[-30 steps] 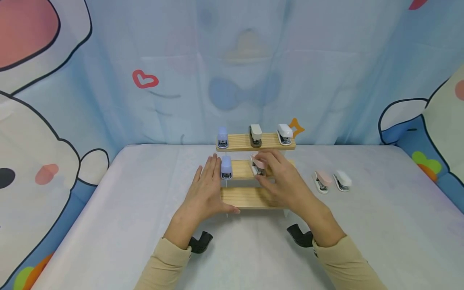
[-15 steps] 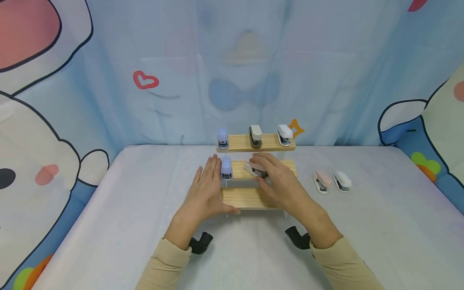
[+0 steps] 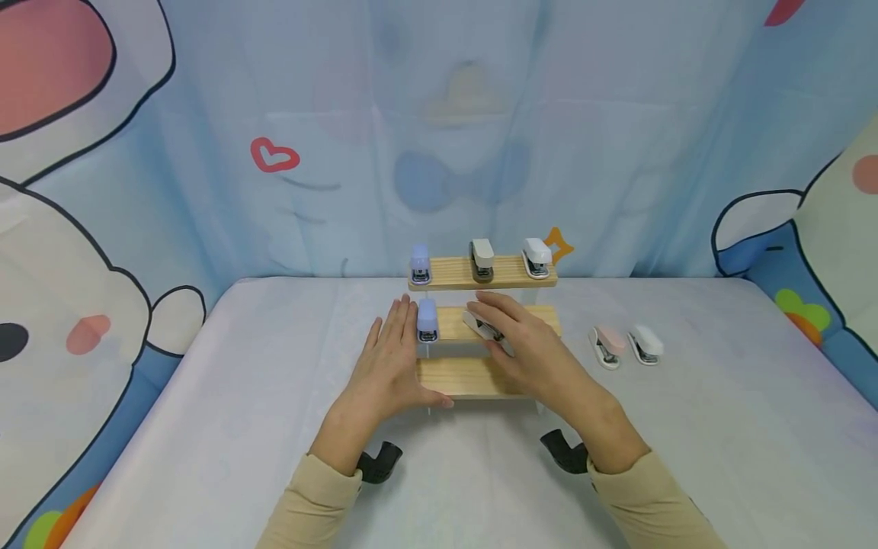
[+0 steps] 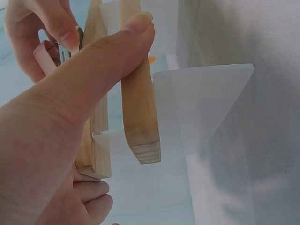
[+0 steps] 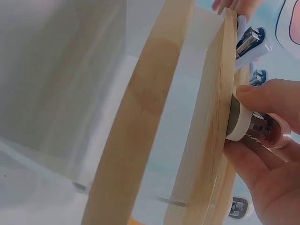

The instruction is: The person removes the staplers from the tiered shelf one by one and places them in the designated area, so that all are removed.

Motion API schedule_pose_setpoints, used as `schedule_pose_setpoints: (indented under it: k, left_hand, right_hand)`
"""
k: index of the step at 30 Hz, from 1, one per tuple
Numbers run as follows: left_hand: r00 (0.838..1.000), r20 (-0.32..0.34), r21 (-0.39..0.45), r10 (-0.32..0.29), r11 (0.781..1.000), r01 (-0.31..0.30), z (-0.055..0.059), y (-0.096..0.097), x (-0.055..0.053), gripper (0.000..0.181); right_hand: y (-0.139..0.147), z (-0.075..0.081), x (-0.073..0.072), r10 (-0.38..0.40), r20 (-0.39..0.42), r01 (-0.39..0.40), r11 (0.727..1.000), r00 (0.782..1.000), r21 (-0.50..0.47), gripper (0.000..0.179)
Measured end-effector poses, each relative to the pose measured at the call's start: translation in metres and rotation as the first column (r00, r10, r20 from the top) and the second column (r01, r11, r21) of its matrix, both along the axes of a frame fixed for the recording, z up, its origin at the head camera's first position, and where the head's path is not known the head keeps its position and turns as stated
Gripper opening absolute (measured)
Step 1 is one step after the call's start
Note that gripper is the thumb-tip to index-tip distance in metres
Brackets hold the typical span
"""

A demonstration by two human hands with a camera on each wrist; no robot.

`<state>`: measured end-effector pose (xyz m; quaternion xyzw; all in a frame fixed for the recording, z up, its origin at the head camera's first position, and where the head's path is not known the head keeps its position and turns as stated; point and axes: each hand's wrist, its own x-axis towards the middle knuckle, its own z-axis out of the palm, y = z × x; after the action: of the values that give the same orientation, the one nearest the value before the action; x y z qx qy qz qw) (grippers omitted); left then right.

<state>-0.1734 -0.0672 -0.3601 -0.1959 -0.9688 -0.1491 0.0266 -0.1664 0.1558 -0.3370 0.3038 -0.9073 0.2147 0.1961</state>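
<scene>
A three-tier wooden shelf rack [image 3: 459, 375] stands on the table. My left hand [image 3: 384, 374] lies along its left end, fingers straight, with the thumb [image 4: 112, 51] over the lowest board. My right hand [image 3: 531, 343] pinches a small pink-topped stapler [image 5: 241, 124] with a white base at the middle of the second board [image 3: 453, 324]. It sits turned at an angle, its base against the wood, and my fingers hide much of it. A lilac stapler [image 3: 427, 320] stands at that board's left end, next to my left fingertips.
On the top board [image 3: 449, 271] stand a lilac stapler [image 3: 421, 264], a grey-white stapler [image 3: 482, 259] and a white stapler [image 3: 536, 257]. Right of the rack, a pink stapler [image 3: 607, 347] and a white stapler [image 3: 645, 345] lie on the table [image 3: 720, 396]. A patterned curtain [image 3: 329, 206] hangs behind.
Within my right hand's grip, the pink stapler has turned from nearly straight to slanted on the second board. The right hand has shifted slightly with it; my left hand stays in place.
</scene>
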Motion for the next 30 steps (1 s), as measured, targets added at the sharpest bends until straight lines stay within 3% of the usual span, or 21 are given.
schedule_pose_setpoints:
  k: [17, 30]
  left_hand:
    - [1.000, 0.004, 0.012, 0.011, 1.000, -0.011, 0.000, 0.000, 0.000, 0.145]
    - [1.000, 0.009, -0.003, 0.012, 1.000, -0.012, -0.001, 0.000, -0.001, 0.144]
  right_hand:
    - [0.010, 0.007, 0.002, -0.028, -0.064, 0.026, 0.999, 0.998, -0.044, 0.052]
    - [0.017, 0.012, 0.007, -0.044, -0.058, 0.043, 0.999, 0.997, -0.031, 0.052]
